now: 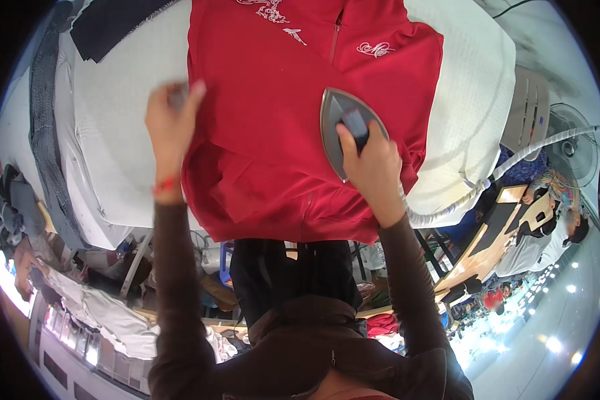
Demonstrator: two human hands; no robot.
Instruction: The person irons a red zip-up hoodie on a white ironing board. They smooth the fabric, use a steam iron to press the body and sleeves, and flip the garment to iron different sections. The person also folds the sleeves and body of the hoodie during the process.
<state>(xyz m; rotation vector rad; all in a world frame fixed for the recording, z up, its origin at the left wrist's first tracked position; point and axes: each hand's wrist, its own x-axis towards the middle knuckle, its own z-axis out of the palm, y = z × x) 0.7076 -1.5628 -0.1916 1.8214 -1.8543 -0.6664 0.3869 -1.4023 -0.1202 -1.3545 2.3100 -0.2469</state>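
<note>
A red zip-up garment [260, 100] with white embroidery lies spread over the white padded board in front of me. My right hand [375, 163] is wrapped round the dark handle of an iron [336, 137], whose pointed tip faces away from me. The iron rests on the red cloth, right of the middle. My left hand [170, 127] hovers by the garment's left edge, thumb and fingers bent round a small greyish thing, blurred by motion. What that thing is I cannot make out. The lower part of the garment lies in loose folds and hangs at the board's near edge.
A pale wrapped hose [507, 167] runs from the iron off to the right. The white padded board [130, 133] has a dark cloth [107, 27] at its far left. A fan [570, 140] stands at right, with a person at a wooden table [480, 250] below it.
</note>
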